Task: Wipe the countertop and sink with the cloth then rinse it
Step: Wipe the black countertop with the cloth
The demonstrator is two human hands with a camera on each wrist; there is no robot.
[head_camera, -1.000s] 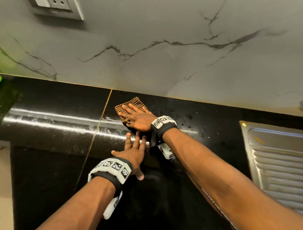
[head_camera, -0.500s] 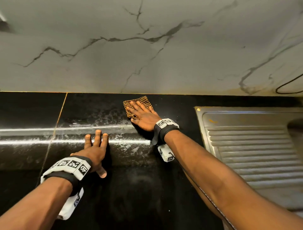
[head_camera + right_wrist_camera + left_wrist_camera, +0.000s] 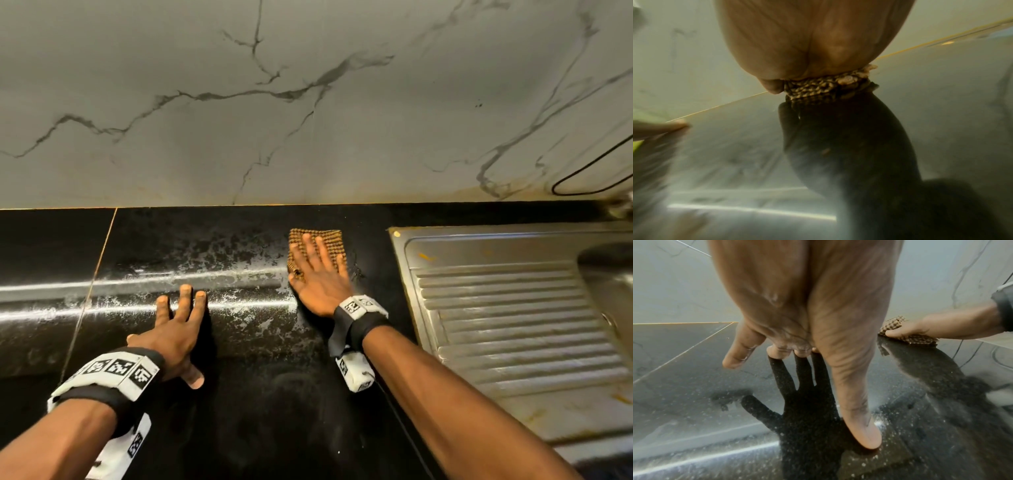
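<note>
A brown checked cloth (image 3: 330, 240) lies flat on the black countertop (image 3: 205, 246), a short way left of the steel sink (image 3: 513, 308). My right hand (image 3: 317, 260) presses on it with straight, spread fingers, and the cloth's far edge shows beyond the fingertips. My left hand (image 3: 181, 308) rests flat and open on the countertop, nearer the front and to the left. The left wrist view shows the left hand (image 3: 807, 337) on the wet stone and the cloth (image 3: 894, 322) under the other hand. The right wrist view shows the cloth (image 3: 818, 89) bunched under my palm (image 3: 807, 48).
Wet streaks (image 3: 222, 260) cover the counter between my hands. The ribbed drainboard (image 3: 507, 329) leads to the sink basin (image 3: 609, 274) at far right. A marble-patterned wall (image 3: 308, 120) rises behind the counter, with a black cable (image 3: 589, 171) at the right.
My right hand has slid the cloth to the right along the counter, closer to the sink. My left hand stays flat on the stone, and the view has swung right.
</note>
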